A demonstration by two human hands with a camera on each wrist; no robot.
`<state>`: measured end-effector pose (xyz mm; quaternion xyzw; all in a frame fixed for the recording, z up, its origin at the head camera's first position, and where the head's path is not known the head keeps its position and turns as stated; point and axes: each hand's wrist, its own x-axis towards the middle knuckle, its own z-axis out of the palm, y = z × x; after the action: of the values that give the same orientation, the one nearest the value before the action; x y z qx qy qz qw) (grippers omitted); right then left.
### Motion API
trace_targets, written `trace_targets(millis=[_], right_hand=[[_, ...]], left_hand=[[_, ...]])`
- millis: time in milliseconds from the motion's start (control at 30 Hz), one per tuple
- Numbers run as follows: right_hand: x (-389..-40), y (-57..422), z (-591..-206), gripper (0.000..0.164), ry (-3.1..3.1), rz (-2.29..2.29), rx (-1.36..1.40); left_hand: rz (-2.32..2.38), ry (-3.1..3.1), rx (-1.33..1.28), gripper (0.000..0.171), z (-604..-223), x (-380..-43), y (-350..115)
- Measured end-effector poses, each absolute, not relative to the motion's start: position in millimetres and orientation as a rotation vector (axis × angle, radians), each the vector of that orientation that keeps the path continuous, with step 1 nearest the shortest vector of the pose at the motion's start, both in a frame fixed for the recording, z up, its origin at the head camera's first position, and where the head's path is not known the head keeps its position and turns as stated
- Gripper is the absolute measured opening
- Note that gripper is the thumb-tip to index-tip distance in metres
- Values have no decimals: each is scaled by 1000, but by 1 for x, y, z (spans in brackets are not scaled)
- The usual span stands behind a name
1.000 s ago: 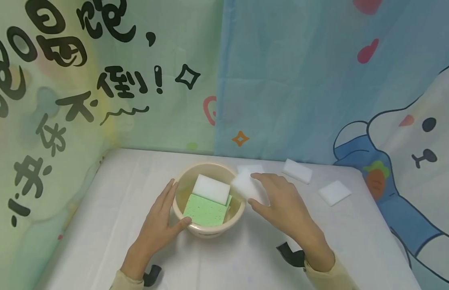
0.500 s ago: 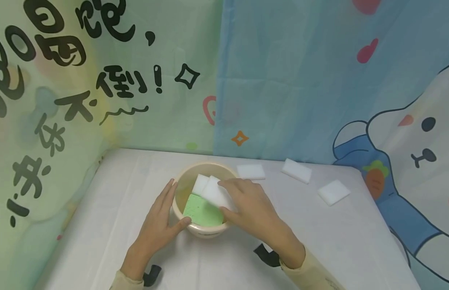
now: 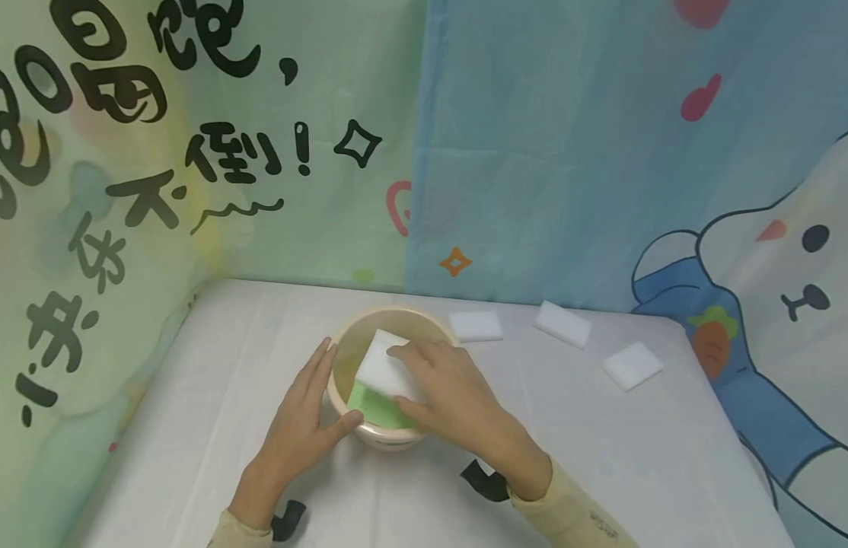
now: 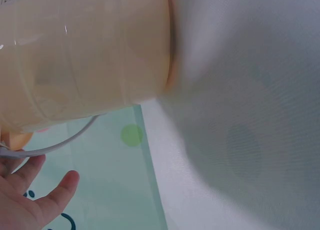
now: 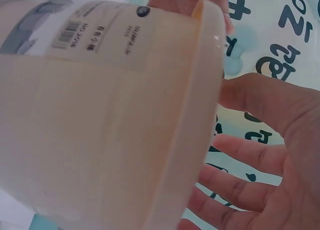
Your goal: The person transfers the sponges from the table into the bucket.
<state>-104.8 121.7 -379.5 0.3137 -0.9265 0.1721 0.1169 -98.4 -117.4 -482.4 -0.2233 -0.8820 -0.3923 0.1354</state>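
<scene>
A cream plastic bucket stands mid-table. My left hand rests against its left side, thumb over the front rim and fingers fairly straight along the wall. My right hand reaches over the right rim, pinching a white sponge between thumb and fingers, tilted inside the bucket mouth. Below that sponge shows part of a green sponge; another white sponge in the bucket is hidden. In the right wrist view, the bucket wall hides what the right hand holds.
Three white sponges lie along the back right of the white-covered table: one close behind the bucket, a second by the backdrop, a third farther right. A thin bucket handle shows in the left wrist view.
My right hand has brought the white sponge left from beside the bucket to over its contents, covering the white sponge inside and part of the green one. The left hand stays put.
</scene>
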Motion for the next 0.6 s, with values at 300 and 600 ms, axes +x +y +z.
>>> trace_targets(millis=[300,600], right_hand=[[-104,115,-388,58,-2708,448,998],[-107,124,-386,54,-2764,487,915]], left_hand=[[-1129,-2555,-646,93,-482,-99,-118],[-1138,-2557,-655,92,-482,-99,-118]])
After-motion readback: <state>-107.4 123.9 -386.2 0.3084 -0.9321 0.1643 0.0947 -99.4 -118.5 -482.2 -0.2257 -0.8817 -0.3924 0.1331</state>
